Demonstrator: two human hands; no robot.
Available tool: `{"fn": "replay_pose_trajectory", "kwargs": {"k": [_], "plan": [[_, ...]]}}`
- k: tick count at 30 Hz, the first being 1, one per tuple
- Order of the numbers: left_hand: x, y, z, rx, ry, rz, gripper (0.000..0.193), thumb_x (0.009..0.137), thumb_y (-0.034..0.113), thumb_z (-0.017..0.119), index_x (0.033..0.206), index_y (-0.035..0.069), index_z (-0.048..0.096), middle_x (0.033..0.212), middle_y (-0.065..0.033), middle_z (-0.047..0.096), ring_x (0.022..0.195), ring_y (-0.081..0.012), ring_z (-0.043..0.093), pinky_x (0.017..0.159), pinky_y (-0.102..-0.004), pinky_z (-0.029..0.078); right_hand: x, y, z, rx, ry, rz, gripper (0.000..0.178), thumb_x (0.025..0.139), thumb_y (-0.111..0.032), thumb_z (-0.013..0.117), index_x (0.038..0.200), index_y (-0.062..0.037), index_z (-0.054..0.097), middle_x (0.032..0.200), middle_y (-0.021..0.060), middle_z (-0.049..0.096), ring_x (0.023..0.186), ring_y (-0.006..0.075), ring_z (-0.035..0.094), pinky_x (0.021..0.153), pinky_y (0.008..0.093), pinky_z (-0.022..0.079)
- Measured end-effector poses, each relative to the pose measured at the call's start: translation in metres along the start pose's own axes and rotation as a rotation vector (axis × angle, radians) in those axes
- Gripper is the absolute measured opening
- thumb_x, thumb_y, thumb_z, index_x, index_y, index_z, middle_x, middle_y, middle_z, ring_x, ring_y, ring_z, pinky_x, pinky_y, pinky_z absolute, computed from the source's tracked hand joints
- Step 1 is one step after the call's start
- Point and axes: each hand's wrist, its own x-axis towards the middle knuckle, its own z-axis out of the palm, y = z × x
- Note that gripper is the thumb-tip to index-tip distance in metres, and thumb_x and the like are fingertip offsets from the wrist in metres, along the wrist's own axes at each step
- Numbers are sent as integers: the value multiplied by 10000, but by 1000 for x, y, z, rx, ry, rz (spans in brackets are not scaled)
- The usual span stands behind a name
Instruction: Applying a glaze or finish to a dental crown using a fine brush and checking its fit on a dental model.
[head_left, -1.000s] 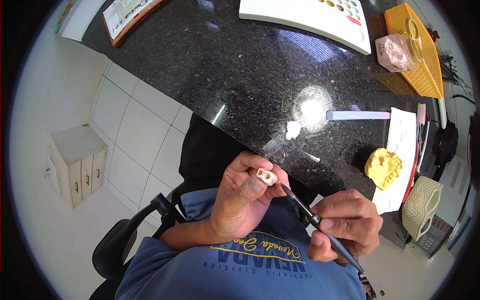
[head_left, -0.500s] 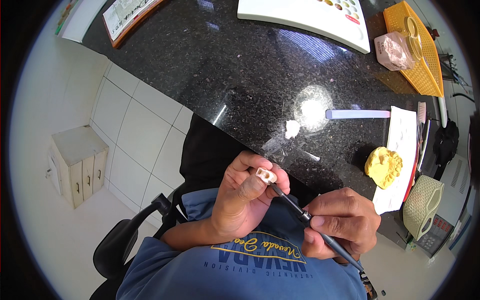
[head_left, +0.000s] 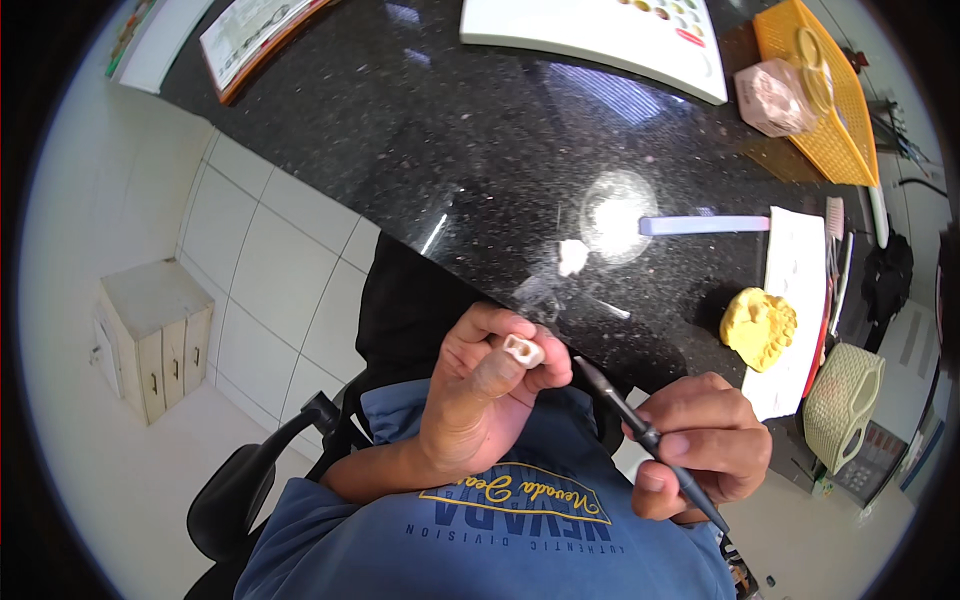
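Observation:
Between the thumb and fingertips of my left hand (head_left: 468,405) is a small whitish tooth-shaped piece (head_left: 522,350) with a hollow in its top. My right hand (head_left: 708,440) grips a slim dark tool (head_left: 622,408) like a pen, its narrow tip pointing up and left. That tip stands just right of my left fingers, apart from the white piece. Beyond my hands a white lump (head_left: 572,257) lies on the black speckled counter (head_left: 400,150). A yellow dental cast (head_left: 760,328) sits to the right, partly on a white paper (head_left: 793,300).
A lilac strip-shaped handle (head_left: 700,226) lies near a bright light spot. Toothbrush (head_left: 835,215) and cream basket (head_left: 843,410) are at the right. Farther back stand a yellow basket (head_left: 850,120), a pink jar (head_left: 772,97) and a white palette (head_left: 590,35). A chair armrest (head_left: 235,500) is at lower left.
My right hand has drawn the tool away to the right, so its tip no longer meets the white piece. The left hand keeps its hold, the piece slightly turned.

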Motion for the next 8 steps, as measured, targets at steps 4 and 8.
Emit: {"fn": "replay_pose_trajectory", "kwargs": {"k": [4,8], "plan": [[-4,-2,-1,142,47,145,196,858,124,615,1031,75,537,911,-107,616,844,-217,587,783,-344,483,-11,1,-4,-16,257,-302,241,847,-150,637,998,7,535,856,219,607,652,256,650,525,314,552],[-5,-2,0,210,-31,201,256,832,120,654,1045,82,519,898,-80,608,844,-214,580,779,-347,517,-21,-34,-47,-884,176,3,401,957,-405,381,1205,-91,407,937,203,635,688,298,625,663,410,531]]}}
